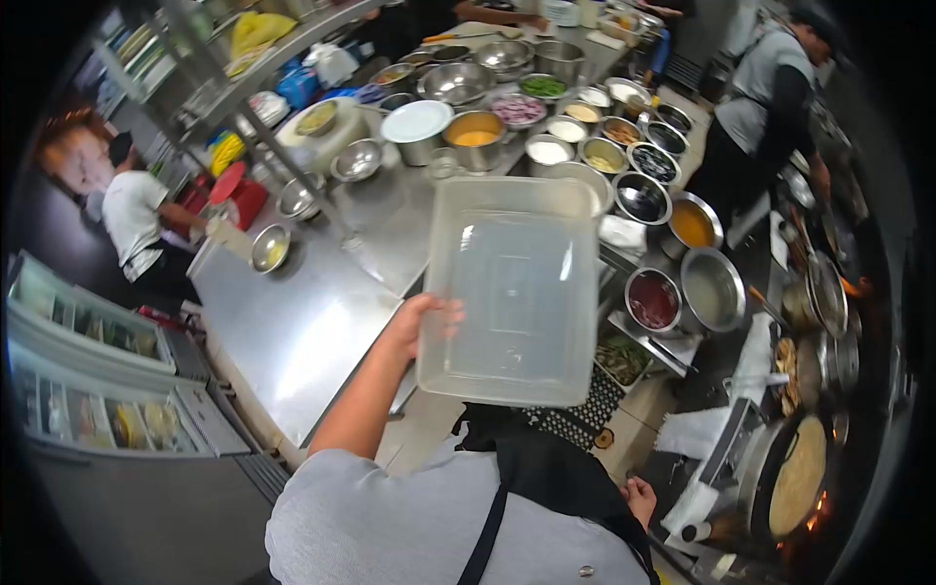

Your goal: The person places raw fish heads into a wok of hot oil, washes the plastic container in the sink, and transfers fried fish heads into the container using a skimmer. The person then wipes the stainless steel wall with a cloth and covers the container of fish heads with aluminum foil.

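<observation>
A translucent rectangular plastic tub (509, 292) is held up before my chest, its inside facing me and nothing seen in it. My left hand (429, 325) grips its left side, with the fingers showing blurred through the wall. Low on the right, my right hand (639, 499) hangs beside my black apron (575, 502), close to the stove. Its fingers are loosely bent and apart, and I see nothing in them. Nearest to that hand are a white cloth (694, 507) and a large round pan (798, 478) holding a flat pale food.
A steel counter (292, 336) stands to the left with a small metal bowl (270, 249). Ahead, several bowls and pots crowd a table, including an orange-filled pot (475, 132). Flames burn at the stove on the right. One co-worker (765, 107) stands there, another (136, 214) at left.
</observation>
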`<state>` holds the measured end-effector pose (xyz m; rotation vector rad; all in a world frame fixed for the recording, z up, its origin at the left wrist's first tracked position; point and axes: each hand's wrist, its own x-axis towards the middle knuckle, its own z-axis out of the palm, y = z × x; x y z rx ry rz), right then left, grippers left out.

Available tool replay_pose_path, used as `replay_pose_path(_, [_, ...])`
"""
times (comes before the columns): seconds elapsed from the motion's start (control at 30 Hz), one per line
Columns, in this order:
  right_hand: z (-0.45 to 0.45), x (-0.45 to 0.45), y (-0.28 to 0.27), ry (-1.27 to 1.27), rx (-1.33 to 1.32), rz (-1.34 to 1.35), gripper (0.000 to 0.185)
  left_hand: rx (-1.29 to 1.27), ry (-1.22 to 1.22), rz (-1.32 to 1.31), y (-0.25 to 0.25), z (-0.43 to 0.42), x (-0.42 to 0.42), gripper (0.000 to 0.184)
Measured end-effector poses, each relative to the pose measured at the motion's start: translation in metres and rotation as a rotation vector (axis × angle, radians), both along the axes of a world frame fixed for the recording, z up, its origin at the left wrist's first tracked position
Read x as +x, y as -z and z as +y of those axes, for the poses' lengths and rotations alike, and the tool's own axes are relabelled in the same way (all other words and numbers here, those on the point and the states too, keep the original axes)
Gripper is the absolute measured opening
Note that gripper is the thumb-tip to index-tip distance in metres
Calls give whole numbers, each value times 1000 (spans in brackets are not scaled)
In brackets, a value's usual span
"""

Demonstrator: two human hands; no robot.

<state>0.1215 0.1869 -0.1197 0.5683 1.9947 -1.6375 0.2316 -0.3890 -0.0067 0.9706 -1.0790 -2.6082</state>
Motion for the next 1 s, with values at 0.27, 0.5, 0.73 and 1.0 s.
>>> replay_pose_path(0.27, [-90,-92,3,-699,364,399,19,9,-715,-168,6,-8,225,68])
replay_pose_path(0.5, [-140,-120,-14,-884,412,362,28,108,-942,-93,14,-13,247,41])
replay_pose_path(0.73, [-143,-124,5,-1040,468,223,38,26,-905,-55,40,-25,232,50])
replay_pose_path(1.0, [-201,-128,-86,-1180,373,424,43,-466,-664,128,-53,-5,195,96])
